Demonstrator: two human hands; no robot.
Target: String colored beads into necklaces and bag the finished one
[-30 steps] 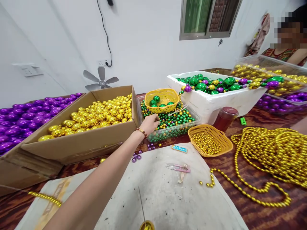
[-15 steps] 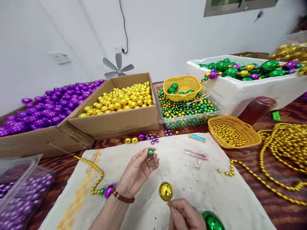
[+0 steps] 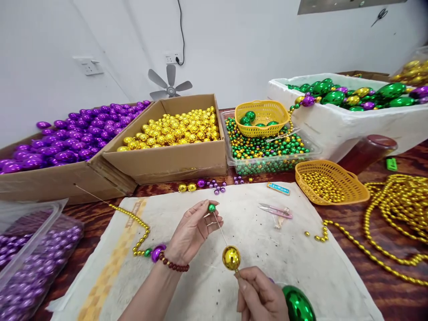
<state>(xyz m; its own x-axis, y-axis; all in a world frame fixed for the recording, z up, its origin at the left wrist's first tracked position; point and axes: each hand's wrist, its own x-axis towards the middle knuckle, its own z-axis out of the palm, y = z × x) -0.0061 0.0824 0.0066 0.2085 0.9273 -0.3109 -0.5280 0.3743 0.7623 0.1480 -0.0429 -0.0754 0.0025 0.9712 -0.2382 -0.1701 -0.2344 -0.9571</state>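
My left hand [image 3: 192,232], wearing a dark red bead bracelet [image 3: 174,264], pinches a small green bead [image 3: 211,207] between thumb and fingertip. From that bead a thin, straight needle-like shaft [image 3: 220,228] runs down to a large shiny gold bead [image 3: 231,257]. Just beneath the gold bead, my right hand [image 3: 261,294] is closed on the thin line's lower part; its exact kind is hidden by the fingers. A big green bead [image 3: 298,304] lies beside my right hand. Near my left wrist, a purple bead [image 3: 158,253] adjoins a gold bead strand [image 3: 142,225].
Cardboard boxes of purple beads [image 3: 80,138] and gold beads [image 3: 177,129] stand behind the white cloth [image 3: 127,281]. Thread snips [image 3: 276,211] lie on it. An orange basket [image 3: 363,195] of gold beads, gold bead strands [image 3: 397,214] and a lidded jar [image 3: 369,154] are on the right.
The view has shifted slightly. Both hands keep their grips, with the green bead and gold bead in nearly the same arrangement.
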